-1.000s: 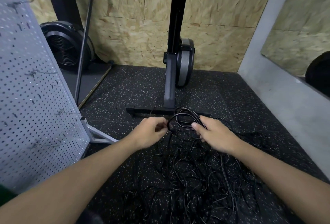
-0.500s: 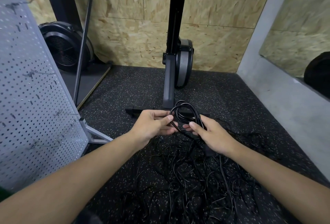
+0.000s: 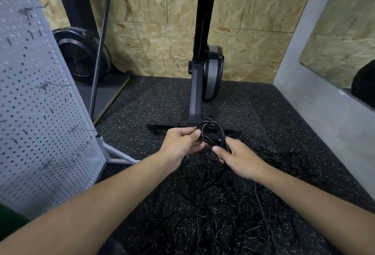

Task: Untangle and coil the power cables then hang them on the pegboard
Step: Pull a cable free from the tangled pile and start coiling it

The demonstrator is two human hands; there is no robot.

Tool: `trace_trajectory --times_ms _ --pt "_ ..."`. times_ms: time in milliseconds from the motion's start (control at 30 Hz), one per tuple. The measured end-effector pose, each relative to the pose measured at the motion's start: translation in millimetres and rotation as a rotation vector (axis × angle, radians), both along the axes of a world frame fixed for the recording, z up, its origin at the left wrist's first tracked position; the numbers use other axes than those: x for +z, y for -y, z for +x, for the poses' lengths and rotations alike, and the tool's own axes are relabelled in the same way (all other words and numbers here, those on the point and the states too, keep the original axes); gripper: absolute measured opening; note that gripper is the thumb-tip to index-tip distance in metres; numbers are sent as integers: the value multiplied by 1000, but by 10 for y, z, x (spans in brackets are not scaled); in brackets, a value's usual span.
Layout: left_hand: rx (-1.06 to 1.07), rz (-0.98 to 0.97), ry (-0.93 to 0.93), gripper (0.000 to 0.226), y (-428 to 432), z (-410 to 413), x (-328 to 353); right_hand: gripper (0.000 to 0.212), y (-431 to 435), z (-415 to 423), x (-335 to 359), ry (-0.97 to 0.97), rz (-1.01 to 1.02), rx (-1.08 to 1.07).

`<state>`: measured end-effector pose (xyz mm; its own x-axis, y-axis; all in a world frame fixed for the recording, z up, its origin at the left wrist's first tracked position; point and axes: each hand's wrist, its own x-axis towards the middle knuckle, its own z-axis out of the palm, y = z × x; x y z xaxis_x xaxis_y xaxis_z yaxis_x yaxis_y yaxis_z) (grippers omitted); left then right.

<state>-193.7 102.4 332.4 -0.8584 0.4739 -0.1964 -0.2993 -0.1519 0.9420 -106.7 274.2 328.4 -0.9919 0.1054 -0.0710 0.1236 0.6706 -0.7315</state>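
A small coil of black power cable [image 3: 212, 130] stands between my two hands above the floor. My left hand [image 3: 182, 144] pinches the coil's left side with thumb and fingers. My right hand [image 3: 238, 158] grips the coil's lower right strands, thumb on top. Below and behind the hands a large tangle of black cables [image 3: 229, 210] lies spread over the speckled black rubber floor. The grey pegboard [image 3: 40, 112] stands upright at the left, with several wire hooks sticking out of it.
A black exercise machine [image 3: 199, 67] stands just behind the hands, its base bar [image 3: 172, 127] across the floor. A fan-wheel machine [image 3: 81, 57] sits back left. The pegboard's grey foot [image 3: 119, 156] reaches onto the floor. A grey wall runs along the right.
Both hands have drawn closer together on the coil. My left hand shifted from a closed grip at the coil's edge to pinching it, and the right hand slid lower on the strands.
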Motion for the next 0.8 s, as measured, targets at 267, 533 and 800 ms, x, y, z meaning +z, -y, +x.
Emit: trace_trajectory --times_ms 267,533,800 --pt "-512 -771 -513 31 95 -28 -258 30 -50 -27 102 -88 -326 -140" --pt "-638 -844 -728 23 69 19 -388 17 -37 -47 232 -137 -867 -202" --pt "-492 -798 -979 11 60 -45 -218 35 -305 -9 119 -46 165 -197"
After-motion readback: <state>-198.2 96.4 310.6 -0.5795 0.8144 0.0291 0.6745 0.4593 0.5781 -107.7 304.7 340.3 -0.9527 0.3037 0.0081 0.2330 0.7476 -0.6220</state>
